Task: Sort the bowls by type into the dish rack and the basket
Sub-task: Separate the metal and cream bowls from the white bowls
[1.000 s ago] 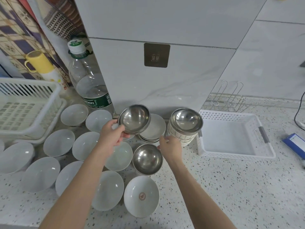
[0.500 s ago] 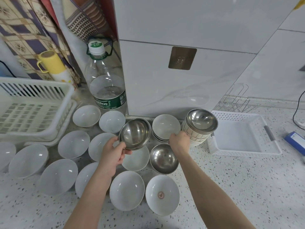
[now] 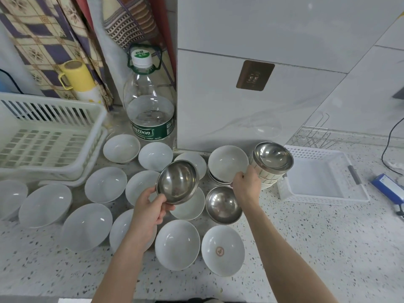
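Observation:
My left hand (image 3: 150,207) holds a steel bowl (image 3: 177,182) by its near rim, tilted, above the white bowls in the middle. My right hand (image 3: 247,186) grips the left side of a stack of striped bowls (image 3: 267,179) with a second steel bowl (image 3: 273,158) on top, right beside the basket (image 3: 349,196). A third steel bowl (image 3: 223,204) sits on the counter between my hands. Several white bowls (image 3: 177,244) lie spread over the counter, and a short stack of white bowls (image 3: 227,163) stands by the wall. The white dish rack (image 3: 43,136) is at the far left.
A large water bottle (image 3: 149,106) stands behind the bowls, and a yellow mug (image 3: 75,75) is behind the rack. A wire rack (image 3: 310,133) sits behind the basket. A blue box (image 3: 387,189) and a black cable (image 3: 391,138) lie at the right edge.
My left hand has drawn the steel bowl down and toward me, away from the stacked white bowls. My right hand has stayed on the striped stack. The view has shifted left.

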